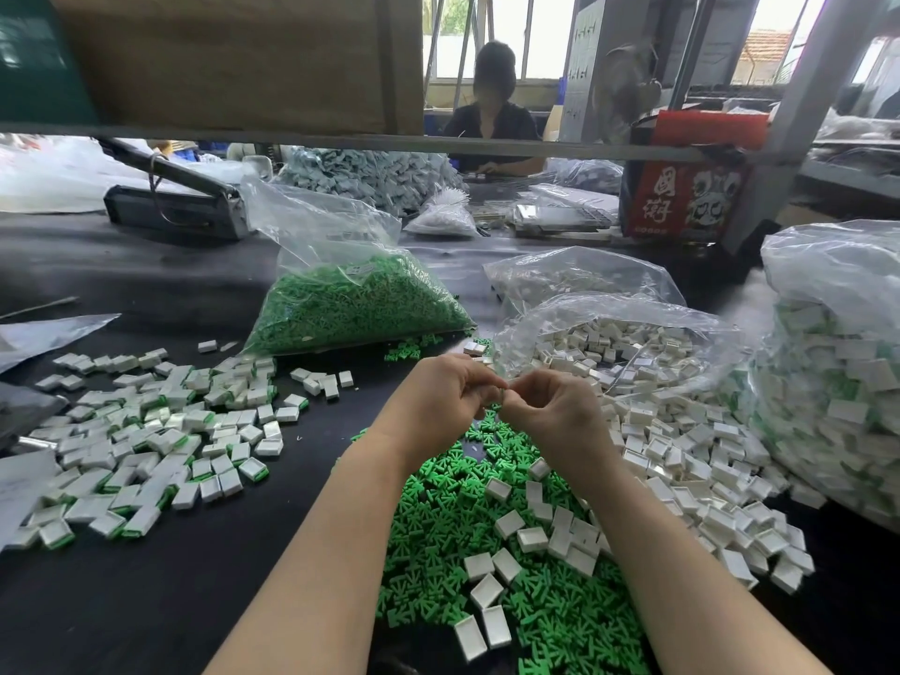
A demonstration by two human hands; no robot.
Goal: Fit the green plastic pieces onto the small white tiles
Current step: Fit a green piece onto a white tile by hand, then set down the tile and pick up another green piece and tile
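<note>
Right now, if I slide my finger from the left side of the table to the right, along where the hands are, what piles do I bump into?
Pile of finished tiles → left hand → right hand → loose white tiles → big bag of finished tiles.

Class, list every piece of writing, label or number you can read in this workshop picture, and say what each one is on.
"国潮": large white characters on the red carton at the back right.
Small line under those characters on the carton: too small to read.
Small label inside the bag of green pieces: too blurred to read.
Marks on the tall grey box near the window: illegible.
</note>
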